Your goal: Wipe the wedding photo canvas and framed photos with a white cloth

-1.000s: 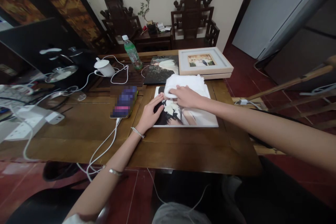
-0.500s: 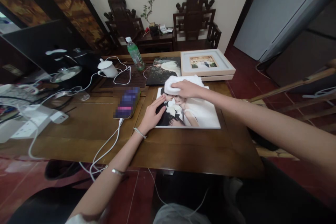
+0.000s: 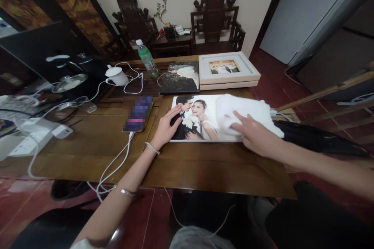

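A flat photo panel (image 3: 209, 126) with a printed couple lies on the brown wooden table (image 3: 187, 167) in front of me. On its left edge rests my left hand (image 3: 167, 125), fingers stretched out and flat. My right hand (image 3: 255, 132) grips a white cloth (image 3: 248, 114) over the panel's right side, covering that part of the picture. The cloth's far end hangs past the panel's right edge. Some of the right fingers are pressed into the cloth and partly hidden.
Behind the panel are a dark photo panel (image 3: 181, 78) and a pale box-like frame (image 3: 251, 72). A phone (image 3: 137, 114) on a white cable lies to the left. Further off stand a green bottle (image 3: 148, 60), a white lidded cup (image 3: 117, 76) and a power strip (image 3: 32, 136).
My right hand has swept the cloth from the panel's top middle to its right side, uncovering the printed faces. The left hand has stayed on the left edge.
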`<state>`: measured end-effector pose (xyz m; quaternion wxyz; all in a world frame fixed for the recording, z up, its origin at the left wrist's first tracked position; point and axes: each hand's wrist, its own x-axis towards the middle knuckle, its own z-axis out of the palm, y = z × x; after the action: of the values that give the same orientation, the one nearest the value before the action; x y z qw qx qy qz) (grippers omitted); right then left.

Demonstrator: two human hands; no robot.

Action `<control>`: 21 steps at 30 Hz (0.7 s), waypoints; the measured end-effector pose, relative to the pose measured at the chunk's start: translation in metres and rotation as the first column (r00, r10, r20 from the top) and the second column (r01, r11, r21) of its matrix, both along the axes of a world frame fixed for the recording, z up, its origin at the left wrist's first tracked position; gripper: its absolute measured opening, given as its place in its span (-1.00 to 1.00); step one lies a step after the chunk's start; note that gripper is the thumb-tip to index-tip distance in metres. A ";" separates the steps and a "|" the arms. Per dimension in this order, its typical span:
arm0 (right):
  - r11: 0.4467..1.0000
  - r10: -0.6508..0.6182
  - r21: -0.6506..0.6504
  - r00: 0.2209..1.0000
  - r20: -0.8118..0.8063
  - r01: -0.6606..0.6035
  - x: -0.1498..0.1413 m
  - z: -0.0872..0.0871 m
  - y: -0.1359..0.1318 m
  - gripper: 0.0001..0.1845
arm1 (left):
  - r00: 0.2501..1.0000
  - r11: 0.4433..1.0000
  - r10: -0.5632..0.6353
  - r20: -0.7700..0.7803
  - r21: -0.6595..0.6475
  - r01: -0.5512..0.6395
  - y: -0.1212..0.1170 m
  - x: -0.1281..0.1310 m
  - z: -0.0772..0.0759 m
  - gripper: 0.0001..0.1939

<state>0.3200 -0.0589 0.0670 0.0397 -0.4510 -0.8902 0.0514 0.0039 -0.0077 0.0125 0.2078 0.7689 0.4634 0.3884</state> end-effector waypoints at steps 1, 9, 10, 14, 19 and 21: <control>0.998 0.061 -0.019 0.998 -0.004 -0.061 -0.005 0.001 -0.015 -0.46 | 1.000 1.000 0.000 -0.001 0.001 0.000 0.000 0.000 0.000 -0.61; 0.968 0.227 -0.117 0.973 0.039 -0.221 -0.033 0.018 -0.011 -0.43 | 1.000 1.000 0.000 -0.005 0.004 0.000 0.000 0.001 0.001 -0.61; 0.971 0.215 -0.117 0.975 0.049 -0.208 -0.034 0.018 0.003 -0.44 | 1.000 1.000 0.000 -0.003 0.005 0.000 0.000 0.001 0.001 -0.61; 0.978 0.171 -0.127 0.984 0.053 -0.163 -0.044 0.019 0.063 -0.43 | 1.000 1.000 0.002 0.000 0.006 -0.002 0.000 0.001 0.001 -0.61; 0.989 0.143 -0.021 0.990 -0.003 -0.143 -0.064 0.009 0.097 -0.43 | 1.000 1.000 -0.001 -0.005 -0.003 0.001 -0.001 0.001 0.002 -0.60; 0.989 0.148 0.028 0.989 -0.001 -0.148 -0.070 0.001 0.088 -0.41 | 1.000 1.000 -0.003 -0.008 -0.005 0.003 -0.001 0.001 0.002 -0.60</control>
<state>0.2503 0.0293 0.0679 0.0435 -0.3832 -0.9216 0.0425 0.0049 -0.0090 0.0147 0.2085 0.7708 0.4638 0.3838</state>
